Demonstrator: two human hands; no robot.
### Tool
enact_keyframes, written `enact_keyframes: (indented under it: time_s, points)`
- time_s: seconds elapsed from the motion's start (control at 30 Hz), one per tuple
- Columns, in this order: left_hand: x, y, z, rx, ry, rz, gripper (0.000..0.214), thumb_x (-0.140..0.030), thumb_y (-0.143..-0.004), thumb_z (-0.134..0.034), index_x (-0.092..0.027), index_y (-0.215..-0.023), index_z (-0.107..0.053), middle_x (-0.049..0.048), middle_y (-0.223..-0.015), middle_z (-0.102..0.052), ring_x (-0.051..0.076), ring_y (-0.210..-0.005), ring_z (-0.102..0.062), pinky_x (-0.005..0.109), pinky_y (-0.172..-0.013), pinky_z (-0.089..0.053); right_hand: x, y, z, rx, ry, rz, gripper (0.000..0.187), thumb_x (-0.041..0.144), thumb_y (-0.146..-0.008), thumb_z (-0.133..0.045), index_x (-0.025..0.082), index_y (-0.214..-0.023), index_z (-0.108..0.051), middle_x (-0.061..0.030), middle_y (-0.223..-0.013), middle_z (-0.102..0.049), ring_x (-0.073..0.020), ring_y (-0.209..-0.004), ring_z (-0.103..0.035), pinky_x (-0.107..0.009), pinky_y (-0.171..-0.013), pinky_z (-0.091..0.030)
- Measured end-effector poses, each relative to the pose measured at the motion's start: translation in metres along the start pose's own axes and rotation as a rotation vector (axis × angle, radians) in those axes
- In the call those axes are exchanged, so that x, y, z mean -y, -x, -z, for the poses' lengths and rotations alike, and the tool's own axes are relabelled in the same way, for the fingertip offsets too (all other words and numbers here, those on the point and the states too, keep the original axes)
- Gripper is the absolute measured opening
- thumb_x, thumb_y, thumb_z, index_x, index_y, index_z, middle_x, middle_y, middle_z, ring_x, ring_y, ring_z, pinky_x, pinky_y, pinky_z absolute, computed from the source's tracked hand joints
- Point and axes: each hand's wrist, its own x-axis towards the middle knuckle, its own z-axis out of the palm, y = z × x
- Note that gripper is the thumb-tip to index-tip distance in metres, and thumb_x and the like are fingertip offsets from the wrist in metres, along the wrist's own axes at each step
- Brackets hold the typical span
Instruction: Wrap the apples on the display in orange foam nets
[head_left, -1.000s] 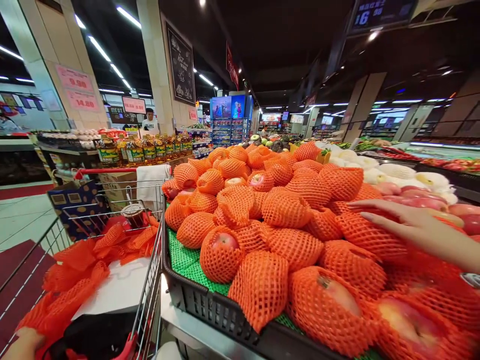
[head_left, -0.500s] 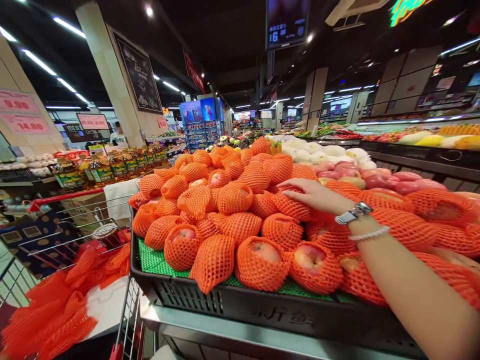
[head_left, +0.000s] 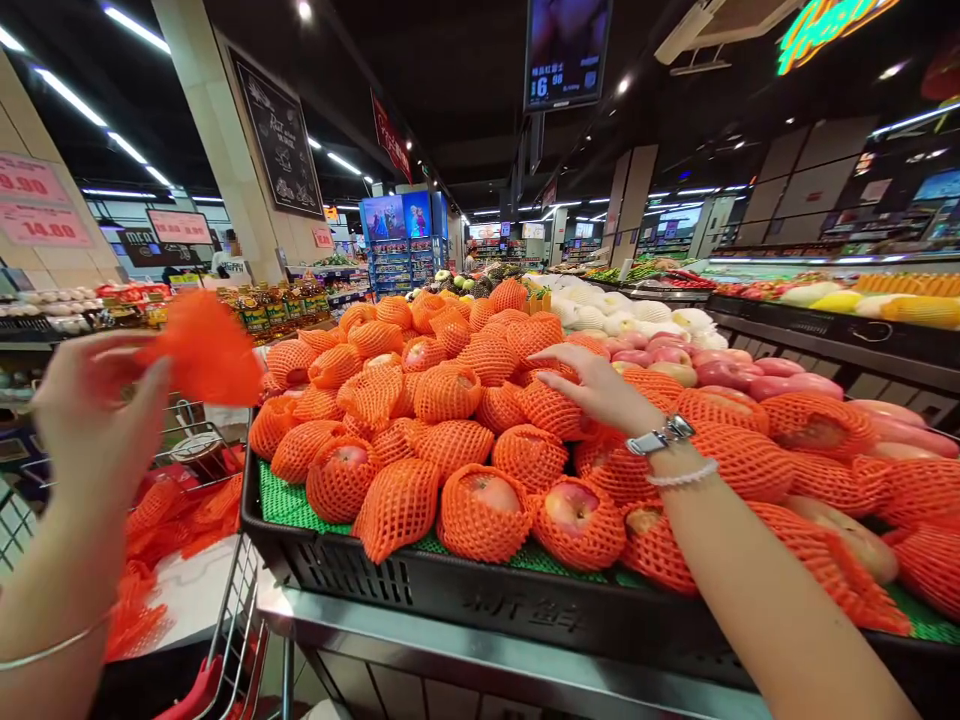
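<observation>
A black crate (head_left: 480,600) holds a heap of apples wrapped in orange foam nets (head_left: 450,400), lying on green mesh. My right hand (head_left: 596,385), with a watch and a bead bracelet on the wrist, rests with its fingers spread on the netted apples near the top of the heap. My left hand (head_left: 97,410) is raised at the left and pinches an empty orange foam net (head_left: 202,350) above the shopping cart.
A shopping cart (head_left: 225,600) at the left holds a pile of loose orange nets (head_left: 165,520) and a cup. Bare red apples (head_left: 757,370) and white-netted fruit (head_left: 637,310) lie behind the crate. Bottled oil, shelves and a person stand in the distance.
My left hand has come up into view with an orange net. My right hand has stayed on the heap's top while the view shifted slightly.
</observation>
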Motion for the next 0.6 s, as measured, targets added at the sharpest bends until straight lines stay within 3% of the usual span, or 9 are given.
enact_keyframes:
  time_s: [0.03,0.07,0.13,0.2,0.3,0.4,0.5,0.6]
  points:
    - [-0.014,0.002,-0.011,-0.124,0.144,-0.084,0.034,-0.049,-0.088,-0.058,-0.038,-0.119,-0.052,-0.0109,-0.117,-0.066,0.02,-0.111,-0.059,0.045,-0.099,-0.051,0.004,0.001,0.0,-0.02,-0.033,0.006,0.033,0.043,-0.09,-0.051,0.021,-0.11,-0.065,-0.0107,-0.119,-0.067,-0.0276,-0.116,-0.06,-0.05,-0.106,-0.044]
    - [-0.031,0.003,-0.025,-0.154,0.322,-0.187,0.029,-0.04,-0.082,-0.068,-0.033,-0.109,-0.058,-0.0082,-0.108,-0.068,0.017,-0.102,-0.063,0.038,-0.095,-0.054,0.007,0.002,0.0,-0.026,-0.083,0.011,0.031,0.043,-0.09,-0.052,0.022,-0.108,-0.066,-0.0099,-0.118,-0.068,-0.027,-0.115,-0.061,-0.05,-0.105,-0.045]
    - [-0.073,0.007,-0.06,-0.125,0.676,-0.386,0.02,-0.025,-0.076,-0.07,-0.03,-0.094,-0.061,-0.0054,-0.087,-0.068,0.012,-0.083,-0.066,0.028,-0.075,-0.058,0.011,0.003,-0.002,-0.006,-0.241,0.014,0.031,0.045,-0.089,-0.056,0.023,-0.107,-0.066,-0.0083,-0.114,-0.071,-0.0255,-0.109,-0.065,-0.049,-0.101,-0.049]
    - [-0.116,0.01,-0.097,0.011,0.857,-0.437,0.019,-0.018,-0.076,-0.067,-0.028,-0.089,-0.059,-0.0035,-0.084,-0.068,0.011,-0.073,-0.066,0.025,-0.064,-0.058,0.01,0.003,-0.004,-0.03,-0.43,0.023,0.033,0.048,-0.086,-0.06,0.022,-0.106,-0.067,-0.0075,-0.107,-0.073,-0.0242,-0.103,-0.068,-0.045,-0.095,-0.053]
    - [-0.16,0.012,-0.146,0.164,0.876,-0.415,0.014,-0.015,-0.08,-0.06,-0.024,-0.089,-0.054,-0.0029,-0.076,-0.065,0.01,-0.064,-0.064,0.024,-0.059,-0.054,0.002,0.0,-0.005,-0.279,-0.644,0.024,0.031,0.049,-0.08,-0.065,0.024,-0.098,-0.066,-0.0042,-0.098,-0.073,-0.0224,-0.099,-0.068,-0.04,-0.088,-0.057]
    - [-0.171,0.013,-0.18,0.169,0.773,-0.39,0.012,-0.015,-0.082,-0.059,-0.023,-0.088,-0.053,-0.0029,-0.077,-0.062,0.009,-0.062,-0.061,0.023,-0.06,-0.05,-0.008,-0.002,-0.001,-0.451,-0.781,-0.03,0.026,0.04,-0.078,-0.065,0.029,-0.101,-0.063,-0.0007,-0.107,-0.07,-0.0197,-0.102,-0.066,-0.037,-0.086,-0.058]
    - [-0.159,0.014,-0.198,0.188,0.664,-0.369,0.013,-0.014,-0.079,-0.062,-0.022,-0.085,-0.053,-0.0026,-0.076,-0.061,0.009,-0.061,-0.057,0.023,-0.06,-0.047,-0.013,-0.002,0.002,-0.381,-0.832,-0.04,0.042,0.03,-0.074,-0.064,0.032,-0.115,-0.057,-0.0003,-0.123,-0.065,-0.02,-0.111,-0.063,-0.038,-0.091,-0.057]
    - [-0.145,0.013,-0.204,0.221,0.594,-0.358,0.012,-0.018,-0.077,-0.063,-0.021,-0.081,-0.052,-0.0008,-0.076,-0.06,0.012,-0.068,-0.057,0.025,-0.062,-0.046,-0.014,-0.002,0.002,-0.288,-0.832,0.006,0.051,0.03,-0.076,-0.064,0.031,-0.125,-0.052,-0.0025,-0.132,-0.061,-0.0218,-0.122,-0.058,-0.041,-0.102,-0.052]
